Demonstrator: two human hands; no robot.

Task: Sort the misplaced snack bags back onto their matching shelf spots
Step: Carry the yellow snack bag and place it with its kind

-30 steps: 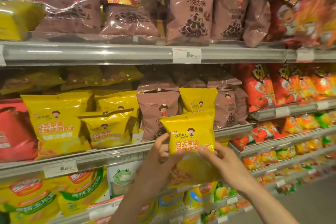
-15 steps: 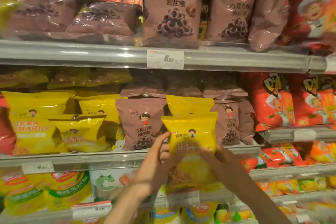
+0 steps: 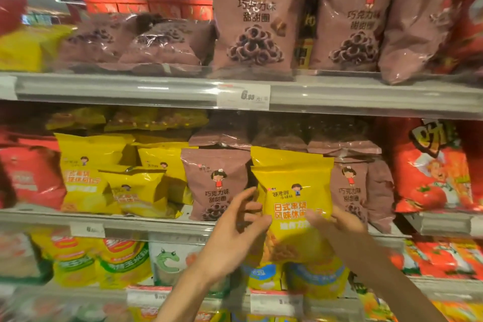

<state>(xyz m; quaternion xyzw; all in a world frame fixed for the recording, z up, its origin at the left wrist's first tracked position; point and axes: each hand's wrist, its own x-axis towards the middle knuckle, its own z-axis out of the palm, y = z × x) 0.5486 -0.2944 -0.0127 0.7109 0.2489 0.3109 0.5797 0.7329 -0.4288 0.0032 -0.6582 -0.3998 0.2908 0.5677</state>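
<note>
grey middle shelf [image 3: 156, 219] carries yellow bags [image 3: 88, 178], brown bags [image 3: 214, 183] and red bags [image 3: 431, 178]

Top shelf: 3 brown bags upright [image 3: 257, 21], 2 lying flat [image 3: 162, 42]. Mid shelf: 3 brown bags at front [image 3: 214, 183], more stacked behind, count unclear. Yellow bags: 3 at front on left [image 3: 86, 172], 1 held [image 3: 292, 191], 1 right behind it [image 3: 285, 155], approx 3 more flat on top at back. 2 hands [image 3: 235, 238]. 1 readable price tag [image 3: 244, 97].
</note>
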